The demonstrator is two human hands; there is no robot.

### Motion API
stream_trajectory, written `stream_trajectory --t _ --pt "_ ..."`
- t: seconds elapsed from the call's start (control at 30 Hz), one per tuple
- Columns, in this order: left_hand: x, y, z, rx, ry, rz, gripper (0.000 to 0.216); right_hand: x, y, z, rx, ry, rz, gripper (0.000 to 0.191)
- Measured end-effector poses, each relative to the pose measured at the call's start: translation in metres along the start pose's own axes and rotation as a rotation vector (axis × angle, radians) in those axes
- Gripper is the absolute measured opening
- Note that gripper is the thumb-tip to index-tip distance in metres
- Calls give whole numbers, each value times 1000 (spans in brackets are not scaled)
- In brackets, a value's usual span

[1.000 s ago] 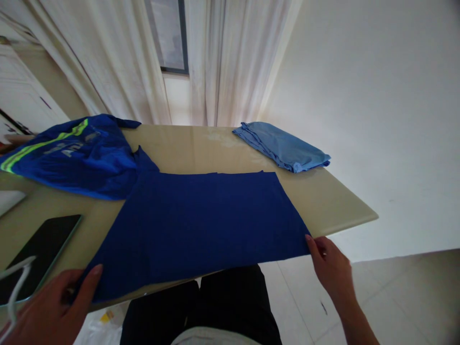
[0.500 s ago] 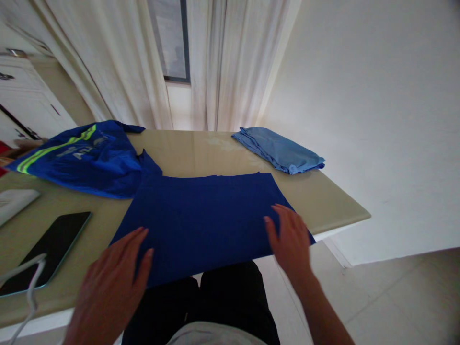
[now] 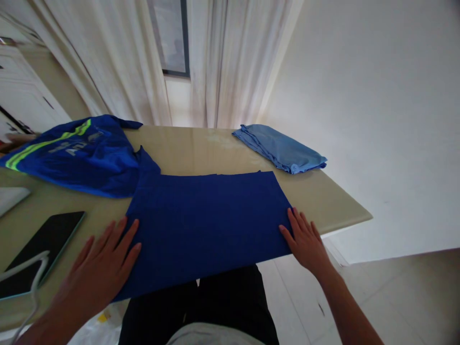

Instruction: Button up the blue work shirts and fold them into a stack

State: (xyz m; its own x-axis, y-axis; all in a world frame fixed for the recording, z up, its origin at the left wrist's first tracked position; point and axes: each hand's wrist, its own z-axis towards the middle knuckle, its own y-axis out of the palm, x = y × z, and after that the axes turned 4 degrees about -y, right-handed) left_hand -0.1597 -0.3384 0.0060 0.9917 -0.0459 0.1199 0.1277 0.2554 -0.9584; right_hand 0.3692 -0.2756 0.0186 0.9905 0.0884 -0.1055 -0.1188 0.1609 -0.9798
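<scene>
Head view: navy cloth (image 3: 208,225) lies flat on counter (image 3: 187,148), centre, near edge along the counter's 6 o'clock lip. Left hand (image 3: 102,266) open, fingers spread at its 8 o'clock side; right hand (image 3: 304,239) open at 3 o'clock. Neither grips anything. To smooth well, I'd keep palms flat, pressure even; don't drag the 10 o'clock corner, which meets the jacket (image 3: 108,167).
</scene>
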Motion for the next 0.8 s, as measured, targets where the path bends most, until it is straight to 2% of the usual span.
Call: stream_trajectory --t 0.03,0.07,0.2,0.27,0.3,0.33,0.4,0.5,0.57,0.67,0.73,0.8 --pt "13 -3 11 34 9 11 64 -6 -5 8 15 -1 -10 70" --pt "33 -5 28 56 25 18 65 -22 -8 20 31 -48 -3 70" --pt "123 -1 117 -16 180 -11 63 -145 -4 86 32 -464 126 65" --pt "137 12 154 -67 164 -9 64 -190 11 120 -13 -532 155 65" --pt "130 20 167 -103 161 -8 64 -199 18 135 -58 -542 165 66" --pt "116 27 177 -139 172 -8 66 -197 25 147 -95 -538 172 68" --pt "69 38 184 -197 207 -9 69 -167 35 163 -147 -487 164 76" --pt "-7 43 178 -196 60 36 73 -86 37 171 -141 -230 87 84" --pt "-38 42 171 -191 -14 46 73 -41 34 171 -164 -46 48 85" --pt "-45 38 173 -215 -34 74 73 -12 32 174 -189 35 27 86" --pt "-34 32 184 -246 4 98 73 -12 29 181 -182 -23 38 84" --pt "-20 23 202 -303 72 95 74 -18 22 194 -196 -148 74 86"
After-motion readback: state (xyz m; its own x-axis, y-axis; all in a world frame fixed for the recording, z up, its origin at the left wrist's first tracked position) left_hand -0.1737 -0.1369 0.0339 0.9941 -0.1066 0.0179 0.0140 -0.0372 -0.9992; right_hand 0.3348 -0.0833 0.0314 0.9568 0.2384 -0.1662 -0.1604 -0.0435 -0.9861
